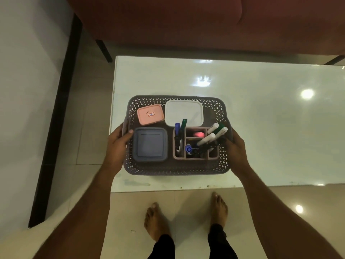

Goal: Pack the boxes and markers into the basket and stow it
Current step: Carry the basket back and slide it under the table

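Note:
A dark perforated basket (175, 170) sits at the near left corner of a white glossy table (261, 118). Inside it lie a pink box (150, 114), a white box (183, 113) and a blue-grey box (150, 144). A pink divided holder (179, 156) at the basket's right side holds several markers (206, 139), white, blue and green. My left hand (119, 141) grips the basket's left handle. At the opposite handle, my right hand (235, 144) is closed on the rim.
A dark red sofa (186, 21) stands behind the table. A black-edged white panel (28, 90) runs along the left. My bare feet (186, 217) stand on the tiled floor just in front of the table edge.

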